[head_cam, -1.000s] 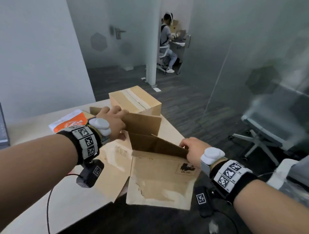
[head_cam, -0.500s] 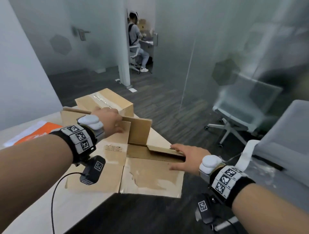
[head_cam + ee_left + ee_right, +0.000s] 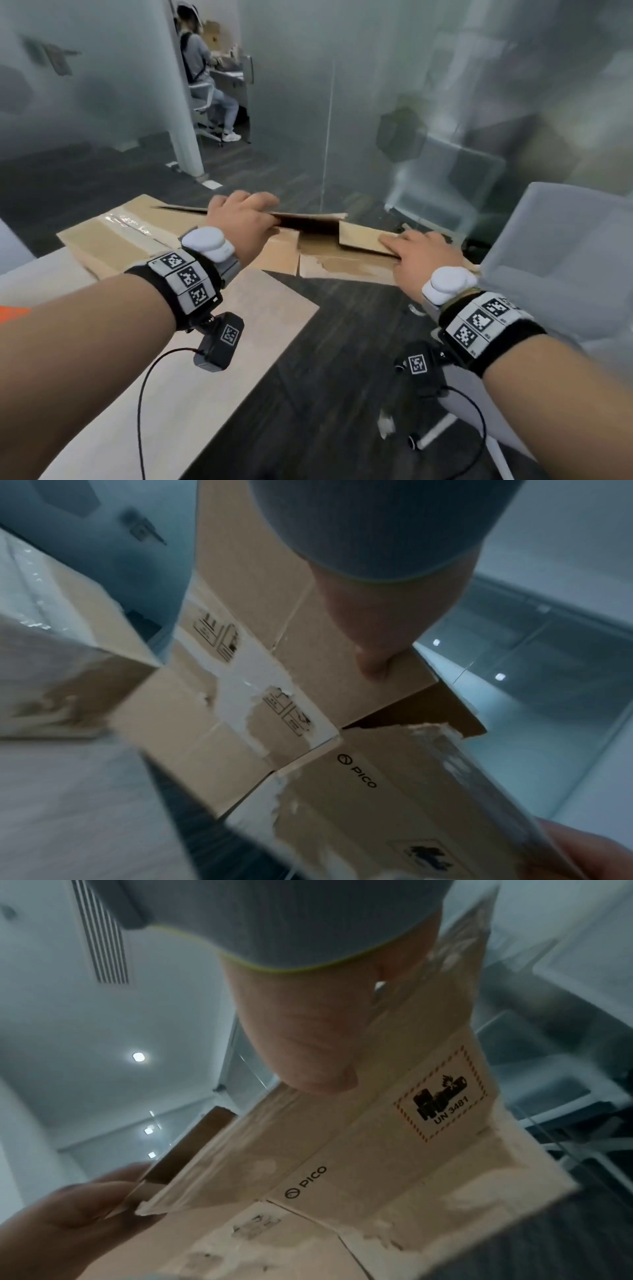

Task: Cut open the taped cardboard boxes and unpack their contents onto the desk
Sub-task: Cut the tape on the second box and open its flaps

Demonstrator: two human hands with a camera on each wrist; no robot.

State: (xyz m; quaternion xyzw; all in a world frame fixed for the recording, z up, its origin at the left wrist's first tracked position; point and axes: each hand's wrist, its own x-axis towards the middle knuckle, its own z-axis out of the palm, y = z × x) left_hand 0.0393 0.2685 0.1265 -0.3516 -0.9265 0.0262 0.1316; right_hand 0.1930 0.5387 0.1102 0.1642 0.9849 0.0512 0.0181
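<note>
Between the two hands, at the counter's (image 3: 219, 359) far corner, lay the opened box (image 3: 329, 263), pressed nearly flat, its long axis running left to right from one hand to the other. The left hand (image 3: 245, 222) curled its grip over the top edge of the raised far flap (image 3: 308, 216), fingers on the far side and thumb (image 3: 373, 666) on the near face, pinching the cardboard. The right hand (image 3: 423, 253) lay with fingers straight and spread on the right flap (image 3: 363, 240), its thumb (image 3: 318, 1080) pressing the panel from beneath by the battery label (image 3: 441, 1099). Both hands were already on the box, so neither had further to go; the box stretched away from each grip toward the other, hanging partly past the counter's edge over the dark floor (image 3: 342, 377). Just beyond the left wrist stood the second box (image 3: 113, 233), its tape (image 3: 126, 219) unbroken, nearer the left hand than the right. Judging by that, the left hand was better placed to draw it in. No contents showed anywhere in view.
</note>
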